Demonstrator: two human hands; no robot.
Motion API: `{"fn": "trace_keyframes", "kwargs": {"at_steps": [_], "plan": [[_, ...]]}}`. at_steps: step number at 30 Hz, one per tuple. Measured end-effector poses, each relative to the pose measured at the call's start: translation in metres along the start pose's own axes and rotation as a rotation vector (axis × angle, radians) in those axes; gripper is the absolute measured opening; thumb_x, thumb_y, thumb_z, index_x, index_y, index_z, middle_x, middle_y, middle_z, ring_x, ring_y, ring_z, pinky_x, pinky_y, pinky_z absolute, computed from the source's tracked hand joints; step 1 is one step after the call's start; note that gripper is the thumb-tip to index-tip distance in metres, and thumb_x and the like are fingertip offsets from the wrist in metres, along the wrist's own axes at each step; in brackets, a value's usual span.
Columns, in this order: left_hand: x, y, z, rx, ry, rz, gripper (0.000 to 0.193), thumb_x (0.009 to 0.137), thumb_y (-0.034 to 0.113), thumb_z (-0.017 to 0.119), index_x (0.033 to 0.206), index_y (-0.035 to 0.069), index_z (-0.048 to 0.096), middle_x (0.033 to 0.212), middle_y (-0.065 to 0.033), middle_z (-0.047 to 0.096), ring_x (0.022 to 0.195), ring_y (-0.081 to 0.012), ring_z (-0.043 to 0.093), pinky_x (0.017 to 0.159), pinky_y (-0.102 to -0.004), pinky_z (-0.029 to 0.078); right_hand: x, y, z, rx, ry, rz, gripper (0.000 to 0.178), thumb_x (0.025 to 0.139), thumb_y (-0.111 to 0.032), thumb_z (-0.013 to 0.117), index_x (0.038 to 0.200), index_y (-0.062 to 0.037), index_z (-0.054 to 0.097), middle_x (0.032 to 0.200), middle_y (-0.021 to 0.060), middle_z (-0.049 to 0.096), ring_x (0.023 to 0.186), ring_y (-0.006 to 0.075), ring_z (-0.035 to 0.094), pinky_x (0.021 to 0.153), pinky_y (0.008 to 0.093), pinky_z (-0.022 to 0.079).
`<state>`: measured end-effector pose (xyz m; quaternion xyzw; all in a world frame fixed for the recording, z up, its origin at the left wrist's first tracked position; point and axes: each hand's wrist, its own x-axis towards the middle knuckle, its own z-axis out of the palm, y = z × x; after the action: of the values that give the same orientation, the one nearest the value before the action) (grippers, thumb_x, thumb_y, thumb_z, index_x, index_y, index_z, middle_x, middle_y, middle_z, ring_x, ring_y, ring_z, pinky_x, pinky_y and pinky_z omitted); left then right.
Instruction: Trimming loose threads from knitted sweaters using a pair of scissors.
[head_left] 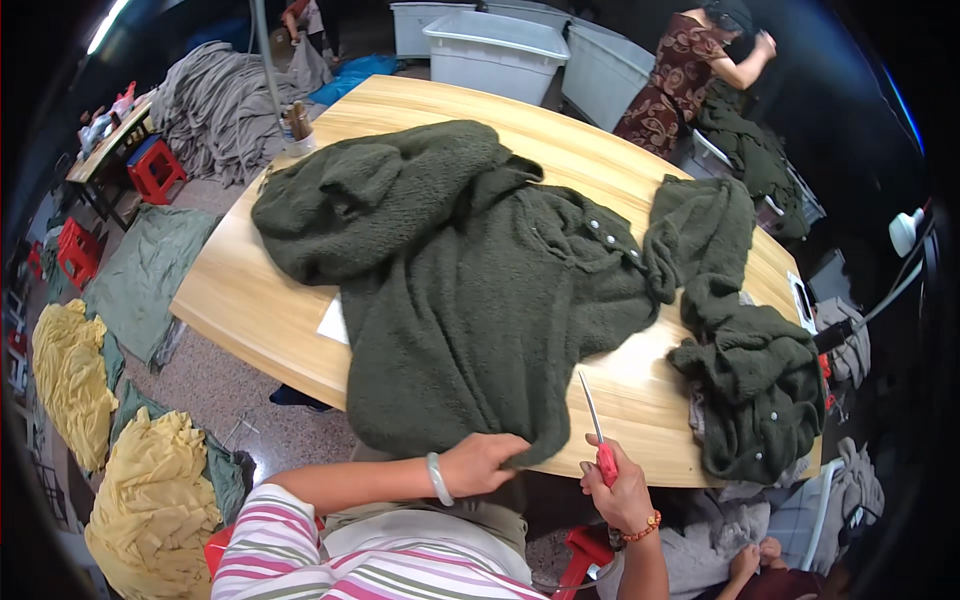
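A dark green fuzzy knit garment (460, 310) with several white buttons lies spread over the wooden table (260, 330). Its near edge hangs at the table's front rim, where my left hand (485, 465) has its fingers closed on the hem. Just right of that hem, my right hand (622, 490) grips scissors (606, 462) with red handles. Their thin metal blades point up and away, apart from the cloth, and appear as one narrow line. My fingers partly hide the handles.
More dark green garments (755, 380) are heaped at the table's right. A cup of tools (297, 130) stands at the far left edge beside a pole. Yellow cloth piles (160, 500) lie on the floor. White bins (495, 55) and another person (680, 80) are beyond the table.
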<state>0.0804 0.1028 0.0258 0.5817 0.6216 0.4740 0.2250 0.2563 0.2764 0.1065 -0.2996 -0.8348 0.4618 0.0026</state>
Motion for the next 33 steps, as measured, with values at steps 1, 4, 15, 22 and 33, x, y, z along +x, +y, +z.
{"fn": "trace_keyframes", "kwargs": {"at_steps": [1,4,15,22,33], "plan": [[0.002,0.007,-0.015,-0.023,-0.007,-0.132,0.033,0.077,0.009,0.07,0.107,0.0,0.06,0.086,-0.0154,0.062,0.08,-0.0348,0.063,0.07,-0.0391,0.05,0.0,0.001,-0.002,0.001,0.013,0.006,0.036,0.091,-0.007,0.059,0.127,-0.0017,0.052,0.067,0.0052,0.062,0.061,0.0115,0.062,0.061,0.0269,0.052],[0.009,0.023,-0.068,-0.154,0.171,-0.284,0.029,0.087,0.02,0.067,0.105,-0.002,0.063,0.077,-0.0165,0.065,0.066,-0.0265,0.065,0.063,-0.0359,0.05,0.001,0.007,-0.002,0.004,0.048,0.037,0.036,0.092,-0.008,0.059,0.127,-0.0026,0.052,0.067,0.0057,0.063,0.063,0.0124,0.063,0.062,0.0276,0.053],[-0.062,0.047,-0.187,-0.451,0.608,-0.461,0.043,0.092,0.018,0.059,0.125,-0.008,0.055,0.12,-0.0149,0.063,0.109,-0.0215,0.061,0.097,-0.0322,0.046,0.004,0.036,-0.007,-0.063,0.091,-0.003,0.037,0.093,-0.016,0.061,0.128,-0.0059,0.054,0.069,0.007,0.064,0.065,0.0158,0.066,0.065,0.0297,0.052],[-0.162,-0.018,-0.298,0.199,0.973,-0.489,0.029,0.095,0.015,0.058,0.117,-0.003,0.057,0.107,-0.0082,0.064,0.093,-0.0198,0.061,0.083,-0.0293,0.05,0.011,0.043,-0.022,0.053,0.066,0.015,0.038,0.093,-0.016,0.06,0.128,-0.0058,0.053,0.07,0.0075,0.064,0.065,0.0158,0.066,0.066,0.0304,0.052],[0.079,0.004,-0.057,0.375,0.162,-0.095,0.043,0.076,0.017,0.077,0.114,0.004,0.062,0.102,-0.015,0.06,0.093,-0.0279,0.061,0.083,-0.0352,0.05,0.007,0.049,-0.028,0.115,0.096,0.036,0.036,0.092,-0.012,0.059,0.127,-0.0029,0.053,0.07,0.0066,0.064,0.066,0.0142,0.065,0.065,0.0284,0.052]]}}
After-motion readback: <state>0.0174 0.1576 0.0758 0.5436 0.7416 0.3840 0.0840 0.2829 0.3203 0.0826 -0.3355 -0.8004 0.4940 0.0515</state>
